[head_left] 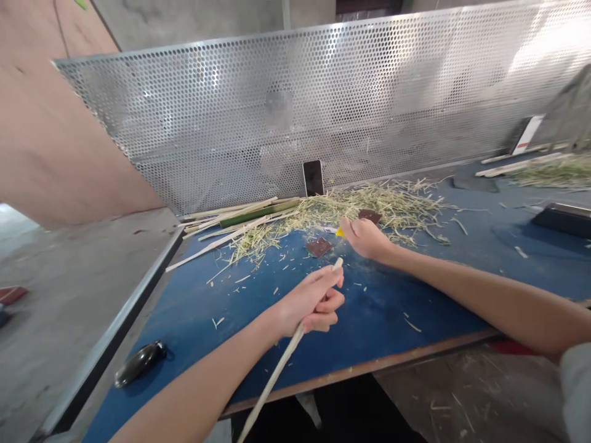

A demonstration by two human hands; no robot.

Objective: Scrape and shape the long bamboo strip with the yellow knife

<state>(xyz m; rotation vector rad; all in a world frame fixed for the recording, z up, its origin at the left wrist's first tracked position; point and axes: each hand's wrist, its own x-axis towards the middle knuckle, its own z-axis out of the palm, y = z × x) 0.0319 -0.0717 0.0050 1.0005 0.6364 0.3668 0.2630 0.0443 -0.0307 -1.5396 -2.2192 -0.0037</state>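
My left hand (316,301) is closed around a long, pale peeled strip of wood or bamboo (276,375). One end of the strip pokes out past my thumb; the other runs down over the table's front edge. In my right hand (364,239), closed and a little farther off, is a yellow-handled utility knife (340,232), its blade pointing left over the table. The two hands are apart. Between them and the shavings lies a square brown piece (319,247) on the blue tabletop (369,320), and a second brown piece (370,216) sits just behind my right hand.
Pale shavings (360,203) are heaped along the back, beside several strips and a green bamboo piece (258,213). A phone (313,178) leans against the perforated metal screen (231,123). A dark oval object (140,364) lies at the front left, a black box-like object (564,219) at the right.
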